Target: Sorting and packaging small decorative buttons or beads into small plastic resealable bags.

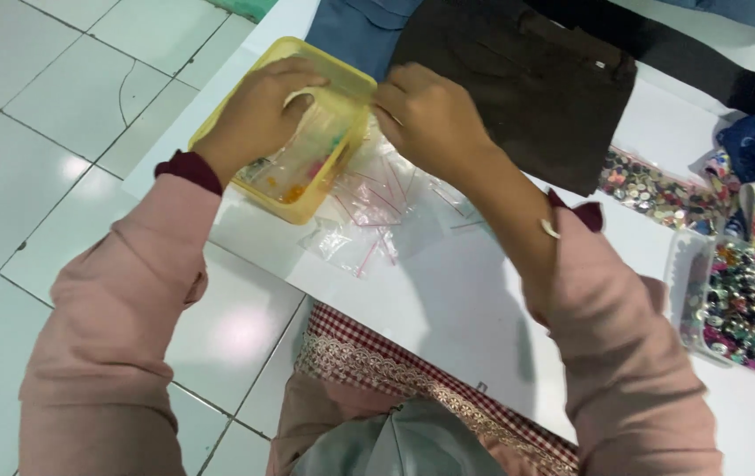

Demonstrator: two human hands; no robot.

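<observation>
Yellow translucent plastic container [307, 189] sits at the white table [448, 300] edge. Left hand [258, 110] fingers curl inside it, gripping its rim. Right hand [426, 115] pinches the opposite rim. Small clear bags [368, 216] lie just beside it.

There is a single view, from a camera worn on the person's head, looking steeply down and slightly forward over the white table [448, 300]. It sits close: both pink sleeves fill the lower frame, and the yellow plastic box [302, 132] lies near the table's upper left edge. Tiled floor [33, 115] shows left of the table. No second view shares the scene.
</observation>
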